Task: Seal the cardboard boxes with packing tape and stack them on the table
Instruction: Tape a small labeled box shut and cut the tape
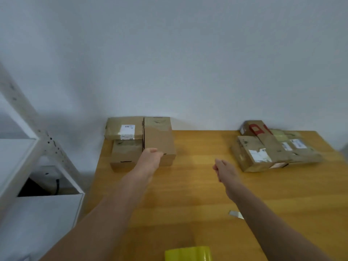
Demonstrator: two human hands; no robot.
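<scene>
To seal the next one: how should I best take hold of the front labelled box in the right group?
Probably take the front labelled box at its near end, coming from the left: its left side and near end are free, while a longer box lies along its right side.

Open lane down the middle of the tabletop (197, 187), far edge to near. The left stack of boxes (130, 146) stands against the wall, with the left hand (151, 157) at its near corner. The right cluster of boxes (273, 149) lies low. Near edge: yellow tape roll (188, 253) and small scrap (236, 214). White shelf frame (28, 117) bounds the left side.
</scene>
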